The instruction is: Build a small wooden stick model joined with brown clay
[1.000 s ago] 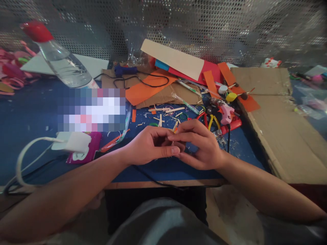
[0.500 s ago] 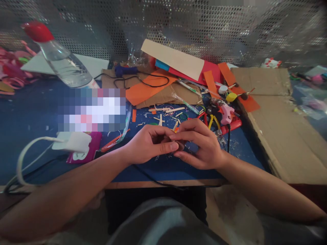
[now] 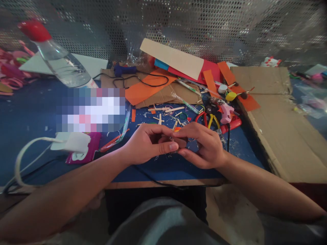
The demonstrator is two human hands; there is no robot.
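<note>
Between my two hands, above the front of the blue table, is a small brown piece (image 3: 182, 142); its kind I cannot make out, and fingers cover most of it. My left hand (image 3: 150, 144) is closed, thumb and fingers pinching the piece from the left. From the right, my right hand (image 3: 204, 144) curls its fingertips against it, index finger on top and thumb below. Just beyond the hands lie several wooden craft sticks (image 3: 174, 109) and scraps. A pink glue gun (image 3: 226, 113) rests to the right, beside yellow-handled pliers (image 3: 214, 121) and red-handled pliers (image 3: 201, 117).
A tilted water bottle (image 3: 63, 64) with a red cap stands at left, near a white plug in a purple power strip (image 3: 96, 144). Orange sheets (image 3: 148, 86) and cardboard (image 3: 293, 132) lie at the back and right. A perforated metal panel (image 3: 184, 23) rises behind.
My right hand's fingers have shifted slightly to the right and opened a little, so more of the brown piece shows. My left hand keeps nearly the same place.
</note>
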